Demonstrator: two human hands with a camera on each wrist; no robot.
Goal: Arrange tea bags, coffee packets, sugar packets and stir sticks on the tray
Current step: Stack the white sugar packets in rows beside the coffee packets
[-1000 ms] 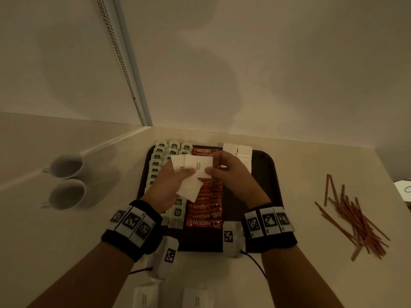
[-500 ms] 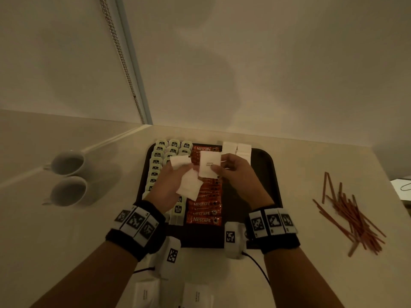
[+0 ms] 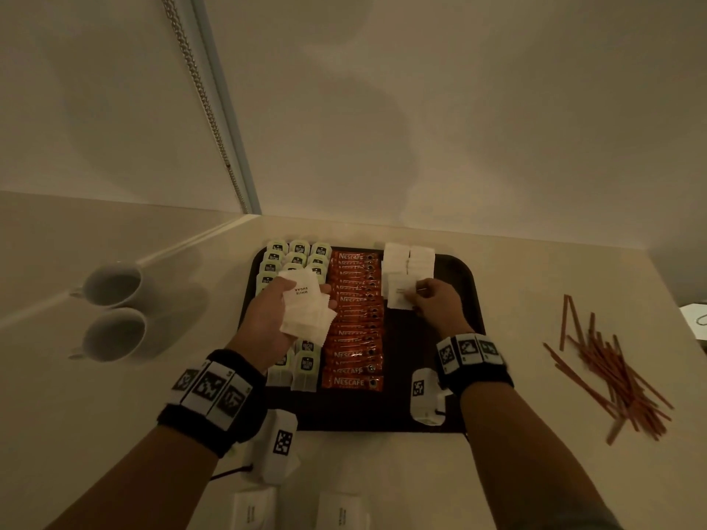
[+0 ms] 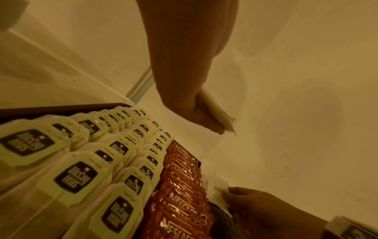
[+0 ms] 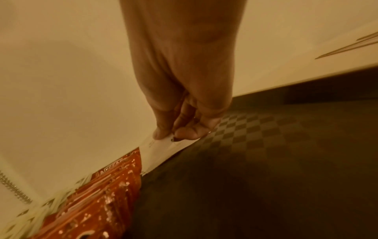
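A dark tray [image 3: 465,285] holds columns of green tea bags [image 3: 277,248], a column of orange coffee packets [image 3: 354,311] and white sugar packets [image 3: 407,256] at its far edge. My left hand [image 3: 275,311] grips a fanned stack of white sugar packets [image 3: 306,311] above the tea bags. My right hand [image 3: 430,300] pinches a single sugar packet [image 3: 399,290] low over the tray, just below the placed sugar packets and beside the coffee column. In the right wrist view thumb and finger pinch that sugar packet [image 5: 161,150]. Red stir sticks [image 3: 616,372] lie on the counter to the right.
Two white cups [image 3: 114,311] stand on the counter left of the tray. Two more sugar packets [image 3: 298,510] lie near the front edge below my wrists. The wall runs close behind the tray. The tray's right half [image 5: 266,161] is bare.
My right hand has drawn one sugar packet off the stack and carried it right and down to the tray's sugar column. My left hand stays above the tea bags with the stack.
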